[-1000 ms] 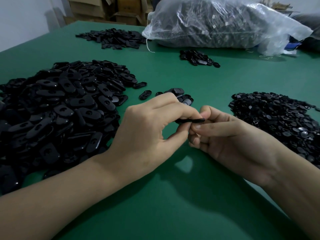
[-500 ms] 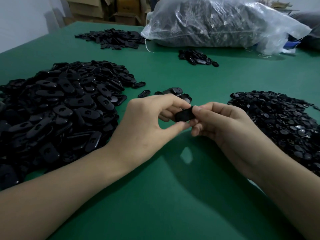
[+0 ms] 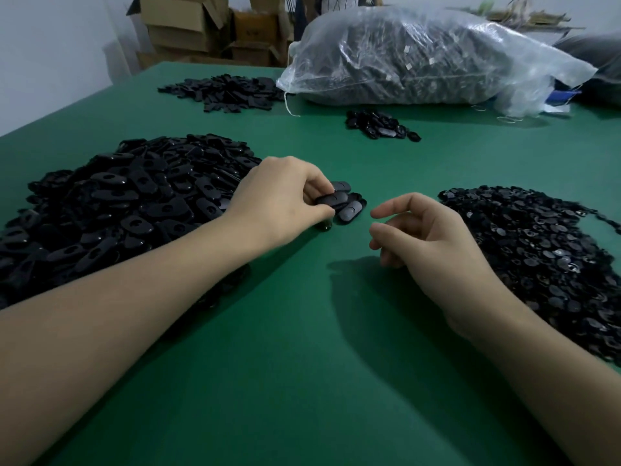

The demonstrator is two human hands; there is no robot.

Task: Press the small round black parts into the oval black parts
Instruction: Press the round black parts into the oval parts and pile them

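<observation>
Since half a second ago our two hands have parted. The left hand [image 3: 285, 196] has carried the oval part [image 3: 332, 199] forward to the little cluster [image 3: 351, 210] of ovals lying just beyond it. The right hand [image 3: 426, 243] has let go and drawn back towards its own side. The left hand pinches the oval part between fingers and thumb, low over the cluster and touching or nearly touching it. The right hand hangs above the green worktop [image 3: 302, 364] with its fingers loosely curled and holding nothing.

The pile of oval parts [image 3: 134, 203] lies at our left, right against the left wrist. The pile of small round parts [image 3: 537, 243] lies at our right, just beyond the right hand.

We judge both kinds to be light, stiff moulded plastic. Their glossy faces will likely slide under a careless pinch. We would take an oval by its long edges, which leaves the hole in its face open. A round part looks thin and flat, so we would lift one from the loose near edge of its pile by the rim. Neither looks fragile, and the pressing should want firm thumb pressure rather than care.
</observation>
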